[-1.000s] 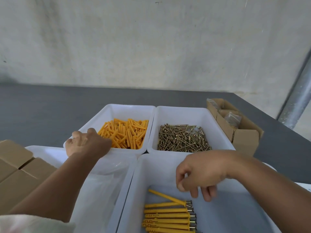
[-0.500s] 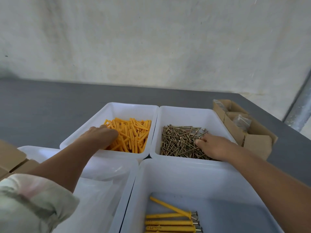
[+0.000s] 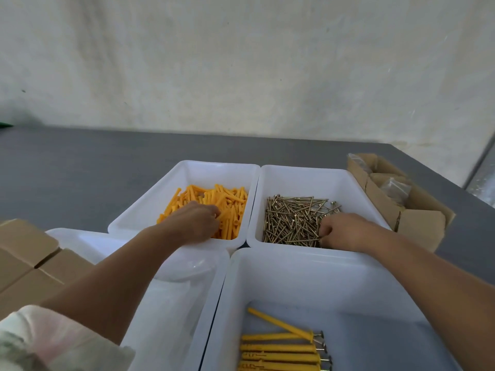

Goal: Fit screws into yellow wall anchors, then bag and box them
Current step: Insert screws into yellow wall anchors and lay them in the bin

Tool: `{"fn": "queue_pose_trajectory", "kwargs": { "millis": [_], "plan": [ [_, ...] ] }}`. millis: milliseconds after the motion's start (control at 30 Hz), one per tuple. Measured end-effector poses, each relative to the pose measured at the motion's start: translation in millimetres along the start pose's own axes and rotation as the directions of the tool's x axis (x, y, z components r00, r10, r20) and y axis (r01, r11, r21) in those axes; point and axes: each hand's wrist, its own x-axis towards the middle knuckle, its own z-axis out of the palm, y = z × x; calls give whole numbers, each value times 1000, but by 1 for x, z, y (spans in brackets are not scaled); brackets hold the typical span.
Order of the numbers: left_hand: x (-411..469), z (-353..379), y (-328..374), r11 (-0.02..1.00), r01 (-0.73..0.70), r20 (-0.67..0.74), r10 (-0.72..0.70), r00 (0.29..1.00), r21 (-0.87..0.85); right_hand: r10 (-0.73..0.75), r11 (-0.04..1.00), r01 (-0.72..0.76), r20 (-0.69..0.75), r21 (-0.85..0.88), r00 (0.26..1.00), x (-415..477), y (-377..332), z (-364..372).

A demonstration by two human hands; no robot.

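Loose yellow wall anchors [image 3: 230, 199] fill the far-left white bin [image 3: 214, 164]. My left hand [image 3: 195, 220] reaches into that pile, its fingers curled down onto an anchor. Brass-coloured screws [image 3: 292, 218] lie heaped in the far-right white bin [image 3: 308, 171]. At the heap's near right edge my right hand [image 3: 345, 231] pinches a screw with curled fingers. Several anchors with screws fitted [image 3: 281, 354] lie side by side in the near-right white bin [image 3: 294, 266].
The near-left white bin [image 3: 171, 303] holds clear plastic bags, and my left forearm crosses over it. An open cardboard box [image 3: 417, 226] with filled bags [image 3: 395, 187] stands at the right. Closed cardboard boxes [image 3: 26, 258] sit at the left. Grey table [image 3: 80, 170] stretches back to the wall.
My right hand left the near-right bin and went forward into the screws. My left hand moved from the anchor bin's near rim into the anchor pile. Both hands' fingers have curled into the heaps.
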Motion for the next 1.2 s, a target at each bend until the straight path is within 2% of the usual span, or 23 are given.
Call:
{"fn": "queue_pose_trajectory", "kwargs": {
  "millis": [200, 300, 433, 567, 667, 900, 1033, 1133, 1200],
  "plan": [
    [-18, 4, 4, 996, -59, -55, 63, 996, 70, -11, 1000, 11, 2, 23, 1000, -14, -8, -9],
    [-25, 6, 11, 993, -93, -134, 101, 986, 67, -1, 1000, 1, 7, -4, 1000, -21, -10, -12],
    [-32, 8, 19, 992, -60, -215, 35, 976, -110, 9, 999, -2, -154, 44, 988, -36, -10, -13],
    [-36, 14, 21, 990, -80, -288, 43, 957, -119, 25, 997, 5, -374, 80, 927, -54, -9, -2],
    [-39, 14, 19, 975, -143, -343, 78, 936, -169, 29, 987, 47, -454, 154, 890, -63, -7, 4],
    [-48, 5, 12, 946, -229, -559, 64, 827, -229, -23, 966, 125, -410, 226, 912, -73, -9, -7],
    [-53, 0, 16, 893, -286, -624, 6, 782, -349, -18, 926, 188, -460, 327, 888, -78, -15, -10],
    [-60, -4, 23, 792, -364, -654, -58, 755, -491, 9, 892, 240, -546, 383, 838, -81, -19, -12],
    [-64, -6, 27, 713, -381, -624, -101, 775, -588, 28, 834, 310, -597, 457, 802, -85, -21, -16]
  ]
}}
